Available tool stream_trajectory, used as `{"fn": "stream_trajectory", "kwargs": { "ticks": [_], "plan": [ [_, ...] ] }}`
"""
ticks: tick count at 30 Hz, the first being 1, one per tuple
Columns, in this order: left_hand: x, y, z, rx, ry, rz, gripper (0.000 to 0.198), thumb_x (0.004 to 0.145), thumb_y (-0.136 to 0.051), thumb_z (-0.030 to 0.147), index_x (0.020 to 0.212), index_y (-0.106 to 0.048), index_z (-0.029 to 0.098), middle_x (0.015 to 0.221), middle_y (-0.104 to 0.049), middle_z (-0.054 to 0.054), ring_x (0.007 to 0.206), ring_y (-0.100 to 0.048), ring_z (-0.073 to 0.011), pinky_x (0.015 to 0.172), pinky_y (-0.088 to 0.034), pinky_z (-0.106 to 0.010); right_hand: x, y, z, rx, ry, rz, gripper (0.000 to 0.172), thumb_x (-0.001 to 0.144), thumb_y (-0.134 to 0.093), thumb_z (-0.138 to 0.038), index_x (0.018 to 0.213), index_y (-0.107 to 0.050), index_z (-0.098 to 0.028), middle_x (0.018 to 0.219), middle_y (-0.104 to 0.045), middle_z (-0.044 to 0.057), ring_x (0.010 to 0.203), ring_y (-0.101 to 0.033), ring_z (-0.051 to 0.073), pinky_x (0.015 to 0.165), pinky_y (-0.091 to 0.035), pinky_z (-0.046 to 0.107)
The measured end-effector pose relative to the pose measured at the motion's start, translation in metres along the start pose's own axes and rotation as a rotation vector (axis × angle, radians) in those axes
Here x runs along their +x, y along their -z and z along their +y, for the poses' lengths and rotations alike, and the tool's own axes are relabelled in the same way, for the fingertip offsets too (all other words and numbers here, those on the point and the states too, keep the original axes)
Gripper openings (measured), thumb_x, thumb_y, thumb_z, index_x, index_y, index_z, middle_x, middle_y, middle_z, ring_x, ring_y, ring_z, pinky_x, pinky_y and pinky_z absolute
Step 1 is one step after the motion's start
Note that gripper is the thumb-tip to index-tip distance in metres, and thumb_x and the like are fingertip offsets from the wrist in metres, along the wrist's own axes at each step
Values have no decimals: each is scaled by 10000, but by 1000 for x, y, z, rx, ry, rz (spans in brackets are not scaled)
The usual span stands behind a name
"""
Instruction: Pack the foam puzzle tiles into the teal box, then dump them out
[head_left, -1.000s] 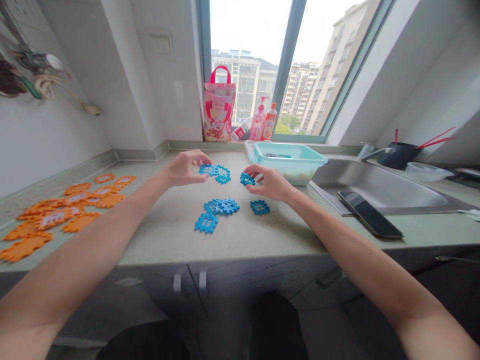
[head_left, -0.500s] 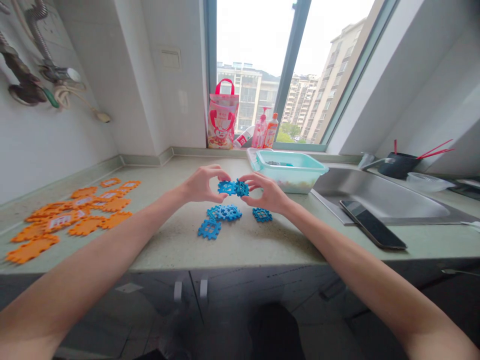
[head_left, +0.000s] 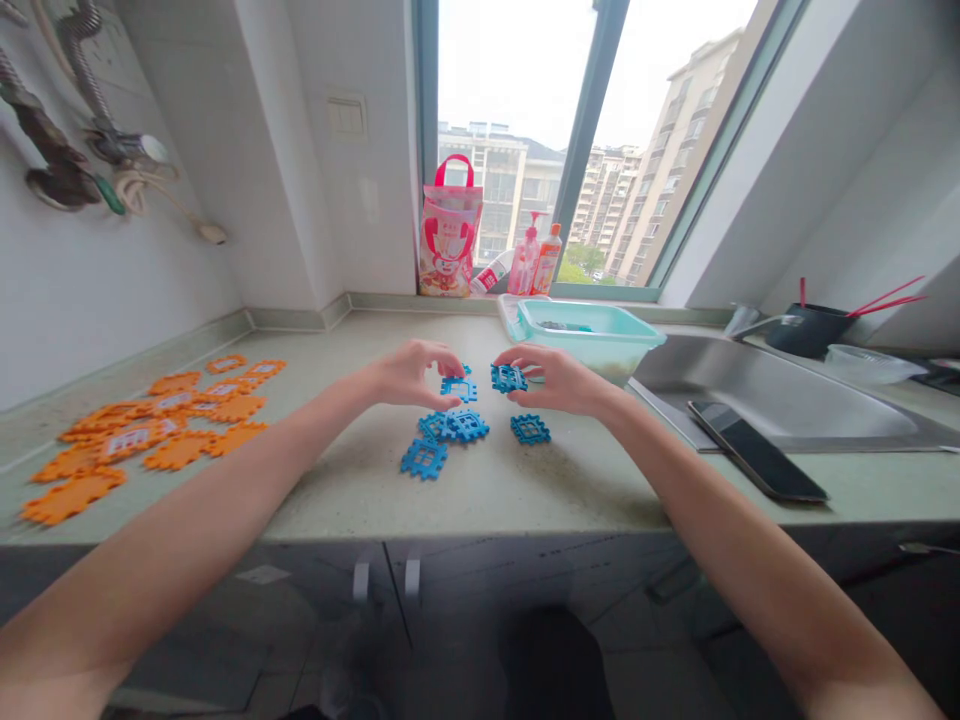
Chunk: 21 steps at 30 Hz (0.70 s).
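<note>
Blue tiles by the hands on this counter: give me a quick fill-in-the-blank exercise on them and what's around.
1. The interlocking plastic tiles in the right hand are coloured ____.
2. The notched tiles at the far left are mainly ____.
3. The smartphone lies at the edge of the metal ____.

Missing words: blue; orange; sink.

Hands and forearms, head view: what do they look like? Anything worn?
Left hand and right hand: both bare, no gloves, rings or watch visible. Left forearm and right forearm: no sleeves showing. No cables or markings that I can make out.
</note>
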<state>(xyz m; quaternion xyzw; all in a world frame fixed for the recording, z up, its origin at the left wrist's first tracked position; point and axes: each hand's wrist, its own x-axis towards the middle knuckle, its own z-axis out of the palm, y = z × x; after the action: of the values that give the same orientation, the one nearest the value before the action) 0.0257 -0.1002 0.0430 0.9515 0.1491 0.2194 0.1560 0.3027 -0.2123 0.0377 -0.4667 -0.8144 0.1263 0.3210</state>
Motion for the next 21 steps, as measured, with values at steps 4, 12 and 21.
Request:
{"fn": "stream_trajectory", "kwargs": {
  "ticks": [4,12,21],
  "plan": [
    [0,-13,10,-10,-40,-168,375,749,-802,471,1020,-754,216,1025,-742,-48,962,-675,-222,861,-509,-322,-9,27,-2,45,-125,-259,509,773,-788,-294,1272,-692,-255,1180,-740,54,1079,-690,239,950,-578,355],
    [-3,-21,17,48,39,-282,561,752,-798,514,1218,-684,224,1025,-739,-44,891,-692,-216,776,-505,-292,-14,18,5,-49,-185,-455,635,702,-820,-228,1321,-687,-279,1236,-736,45,1074,-700,239,924,-562,294],
    [0,-27,23,70,-55,-223,452,758,-815,522,1120,-802,251,990,-743,-51,870,-667,-210,820,-502,-316,-13,17,2,-137,-162,-442,642,657,-905,-351,1269,-727,-281,1177,-741,43,1062,-695,269,904,-566,318]
  ]
}}
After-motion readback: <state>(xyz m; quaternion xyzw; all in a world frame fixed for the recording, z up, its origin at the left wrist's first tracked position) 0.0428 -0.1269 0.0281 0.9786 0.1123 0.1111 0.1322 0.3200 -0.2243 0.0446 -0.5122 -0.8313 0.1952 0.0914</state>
